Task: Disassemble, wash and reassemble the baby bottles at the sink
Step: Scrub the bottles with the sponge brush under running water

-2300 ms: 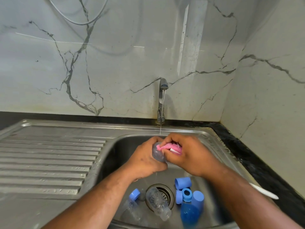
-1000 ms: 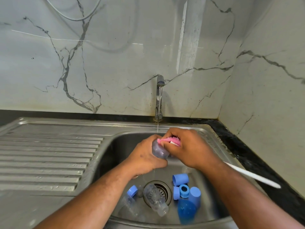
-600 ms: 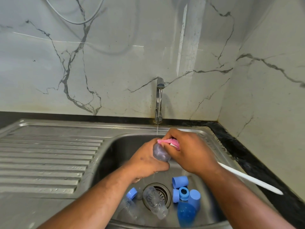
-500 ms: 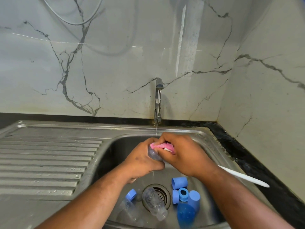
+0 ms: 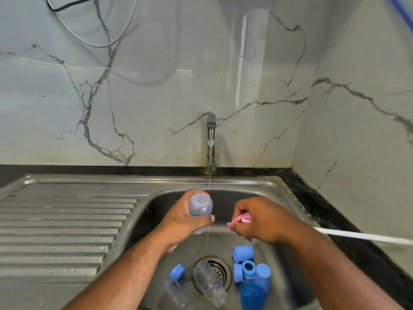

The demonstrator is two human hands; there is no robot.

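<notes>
My left hand (image 5: 182, 222) grips a clear baby bottle (image 5: 200, 205) above the sink basin (image 5: 279, 198), its base pointing up beside a thin stream of water from the tap (image 5: 211, 139). My right hand (image 5: 260, 220) holds a pink bottle brush (image 5: 238, 221) by its head end; the brush's white handle (image 5: 362, 236) sticks out to the right. The brush is out of the bottle and a hand's width to its right. Two clear bottles (image 5: 209, 281) lie on the basin floor over and beside the drain (image 5: 220, 268).
Several blue caps and rings (image 5: 248, 264) and a blue bottle (image 5: 252, 295) lie at the basin's right. One blue cap (image 5: 177, 271) lies left of the drain. A ribbed steel drainboard (image 5: 62, 227) is on the left. A black counter edge (image 5: 317, 204) runs along the right wall.
The brush was pressed against the bottle with both hands together. Now my right hand has drawn the brush away to the right, and the bottle stands free in my left hand.
</notes>
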